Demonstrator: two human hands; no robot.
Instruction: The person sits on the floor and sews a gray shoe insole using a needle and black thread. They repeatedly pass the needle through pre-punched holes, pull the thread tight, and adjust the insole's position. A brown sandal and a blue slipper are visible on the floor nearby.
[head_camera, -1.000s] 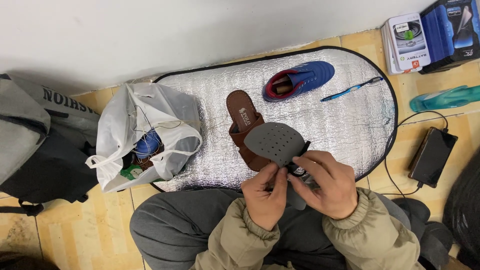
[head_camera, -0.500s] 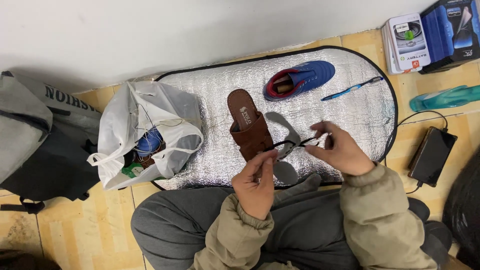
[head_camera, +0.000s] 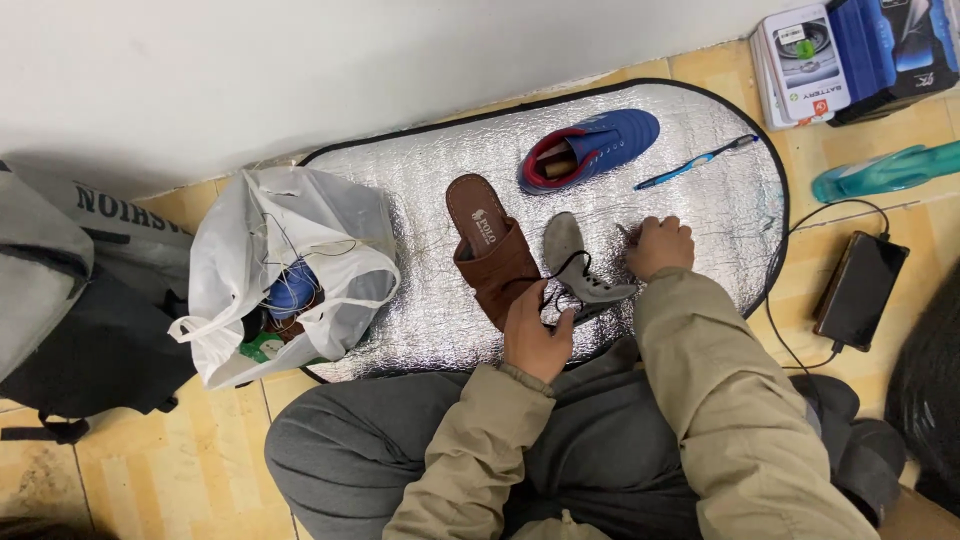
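We sit cross-legged at a silver quilted mat (head_camera: 420, 200) on a tan tiled floor by a white wall.

Our left hand (head_camera: 535, 335) pinches a black thread, and our right hand (head_camera: 658, 245) rests curled on the mat; between them lies a grey insole (head_camera: 575, 262), just beside a brown slipper (head_camera: 492, 250).

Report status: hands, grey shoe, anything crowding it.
Left hand grips black lace. Right hand fisted on silver mat. Grey shoe lies between. Brown sandal close beside.
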